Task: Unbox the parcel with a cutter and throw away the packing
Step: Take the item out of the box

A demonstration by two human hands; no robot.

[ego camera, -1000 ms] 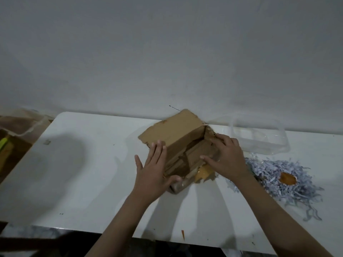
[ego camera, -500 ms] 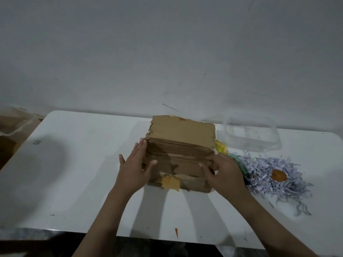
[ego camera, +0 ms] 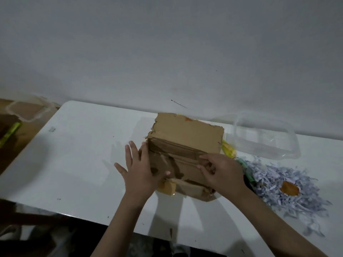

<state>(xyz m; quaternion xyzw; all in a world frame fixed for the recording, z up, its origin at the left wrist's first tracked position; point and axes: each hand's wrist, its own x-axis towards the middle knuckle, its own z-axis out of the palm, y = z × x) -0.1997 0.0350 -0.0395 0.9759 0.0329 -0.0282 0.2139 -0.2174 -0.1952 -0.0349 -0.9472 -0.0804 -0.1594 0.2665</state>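
A worn brown cardboard parcel (ego camera: 185, 138) lies on the white table (ego camera: 78, 164), with strips of brown tape across its near face. My left hand (ego camera: 141, 169) rests flat against the parcel's left side, fingers spread. My right hand (ego camera: 222, 171) grips the parcel's right front edge with bent fingers. A heap of shredded pale paper packing (ego camera: 282, 182) with an orange scrap (ego camera: 289, 188) on it lies to the right. A green object (ego camera: 248, 175), perhaps the cutter, pokes out behind my right wrist; I cannot tell for sure.
A clear plastic container (ego camera: 267, 140) stands at the back right by the wall. A yellow item (ego camera: 229, 149) peeks out beside the parcel. Off the table's left end lie another clear tub (ego camera: 27, 110) and a green stick (ego camera: 9, 134). The near table edge runs below my forearms.
The parcel was turned from a tilted, corner-on pose to lying square to me. Both hands shifted with it and now hold its left side and right front edge.
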